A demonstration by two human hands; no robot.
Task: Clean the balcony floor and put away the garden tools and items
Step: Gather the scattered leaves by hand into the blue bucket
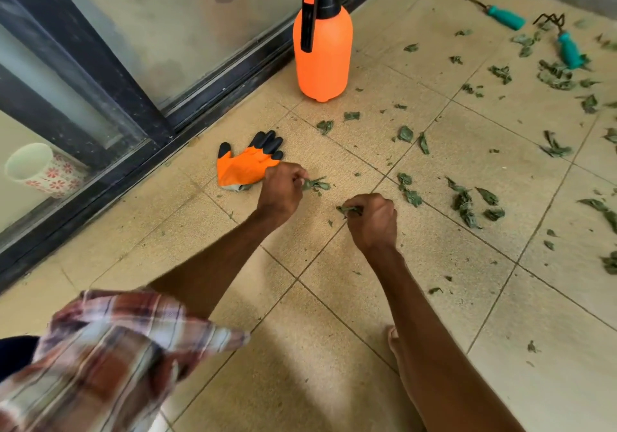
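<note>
Head view, frame centre: your left hand [282, 186] and right hand [372, 219], apart, each pinch wilted leaves [315, 184] off the tiled floor [334, 331].

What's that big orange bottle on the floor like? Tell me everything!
The spray bottle looks like smooth orange plastic, with a black pump top and an orange-and-black handle; its very top is cut off by the picture. It stands upright on the tiled floor beside the sliding door's dark track. Nothing but the floor touches it.
</note>
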